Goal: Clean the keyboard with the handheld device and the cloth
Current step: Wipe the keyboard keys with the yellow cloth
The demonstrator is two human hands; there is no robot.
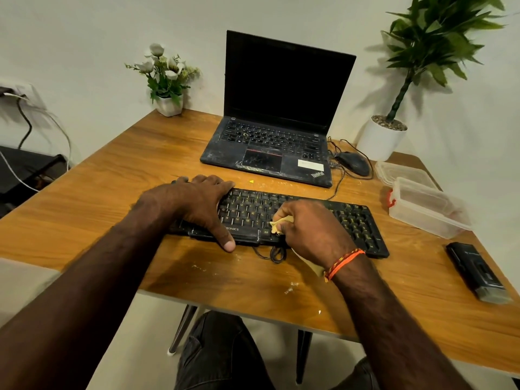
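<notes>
Left hand (197, 204): laid over the left end of the flat black plastic keyboard with yellow key legends (295, 218), fingers spread across its far edge, thumb hooked over the near edge. Reads as bracing, not lifting; the grip clamps the keyboard's end.

Keyboard: lies on the orange-brown wood-grain bench (112, 175), long axis running left to right and slanting slightly toward the viewer at the right. Its cable loops out under the near edge.

Right hand (309, 232): at mid-keyboard on the near rows, fingers curled, the grip bunched around a small pale yellow cloth (280, 223); a tail of cloth hangs beneath the wrist.

Key relation: the uncovered stretch of keys, including the number pad, lies to the right of the cloth hand along the long axis. Judgement: wiping should travel rightward, the right hand being the nearer one, left holding steady.

Far right, near bench edge: slim black handheld device with a grey tip (477, 270), untouched, well apart from both hands, right hand closer
</notes>
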